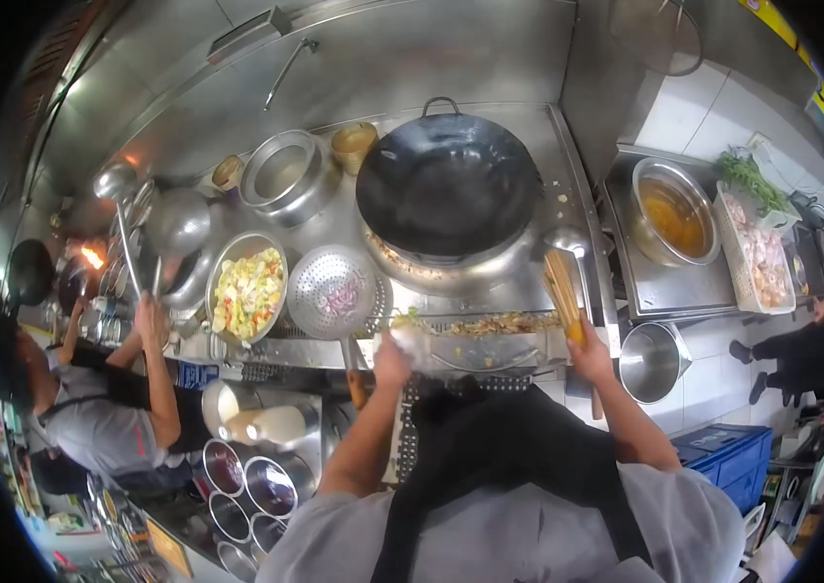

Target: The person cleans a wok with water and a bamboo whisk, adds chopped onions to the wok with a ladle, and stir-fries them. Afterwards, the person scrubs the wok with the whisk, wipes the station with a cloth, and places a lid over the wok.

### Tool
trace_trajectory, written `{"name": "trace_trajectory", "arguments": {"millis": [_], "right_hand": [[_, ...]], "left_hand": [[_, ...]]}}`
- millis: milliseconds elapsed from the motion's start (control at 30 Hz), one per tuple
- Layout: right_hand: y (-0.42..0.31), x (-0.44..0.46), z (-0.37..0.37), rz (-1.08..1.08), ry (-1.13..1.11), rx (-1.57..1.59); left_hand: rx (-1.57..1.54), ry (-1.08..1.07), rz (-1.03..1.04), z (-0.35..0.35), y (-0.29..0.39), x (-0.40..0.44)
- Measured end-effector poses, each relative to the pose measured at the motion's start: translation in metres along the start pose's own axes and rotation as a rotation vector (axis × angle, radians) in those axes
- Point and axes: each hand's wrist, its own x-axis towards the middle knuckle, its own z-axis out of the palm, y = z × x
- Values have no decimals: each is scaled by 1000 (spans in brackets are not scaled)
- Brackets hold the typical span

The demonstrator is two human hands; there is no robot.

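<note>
My right hand (589,348) grips a bamboo wok brush (562,291), its bristles pointing up and away from me. At the front edge of the stove, my left hand (393,360) is closed on a whitish cloth (412,342), which is smeared by motion. Between the hands runs a trough (499,326) strewn with food scraps. Beyond it, a large black wok (446,185) sits on the burner with nothing in it. Left of my left hand lies a perforated strainer (332,291) holding some chopped purple onion. A ladle (565,239) lies right of the wok.
A bowl of chopped vegetables (249,287) and a metal pot (281,175) stand at left. At right are a pot of orange-brown liquid (672,214) and a basket of raw meat (754,248). A co-worker (106,418) holds ladles at left; another person (810,340) is far right.
</note>
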Motion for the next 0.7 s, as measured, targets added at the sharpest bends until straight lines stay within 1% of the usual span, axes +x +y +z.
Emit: {"name": "trace_trajectory", "arguments": {"millis": [67,133,167,233,267,300,367,400,433,500,533,567,600,633,667,700], "right_hand": [[28,18,8,-51,-57,31],[58,24,22,-171,-73,79],[69,23,27,-228,-81,107],[78,12,19,-219,-108,258],[79,1,12,-211,-122,327],[80,-13,2,-161,-36,76],[95,-29,-15,-151,-71,211],[103,-35,-21,-149,-87,277],[118,-38,-20,-195,-99,319],[124,-52,-37,-465,-88,387],[122,-55,-42,-396,-152,354],[120,-57,-47,-328,-215,316],[113,-73,-47,-190,-213,515],[100,-81,-54,-238,-201,420],[88,-88,-59,-285,-191,325],[84,-96,-53,-244,-263,313]], "left_hand": [[26,88,-19,-7,19,-8],[-148,361,108,2,36,-18],[-501,260,57,-10,73,-35],[-790,112,106,-46,158,-94],[-979,19,164,-58,195,-122],[-1173,-72,223,-68,228,-150],[-1286,-247,393,-85,288,-204],[-1352,-390,472,-95,312,-231],[-1412,-534,554,-105,332,-256],[-1491,-847,705,-121,364,-297],[-1534,-925,690,-131,382,-324],[-1579,-963,703,-138,394,-343],[-1636,-988,703,-143,403,-364],[-1701,-990,694,-148,410,-385],[-1774,-946,678,-150,415,-404],[-1850,-885,654,-151,419,-422]]}}
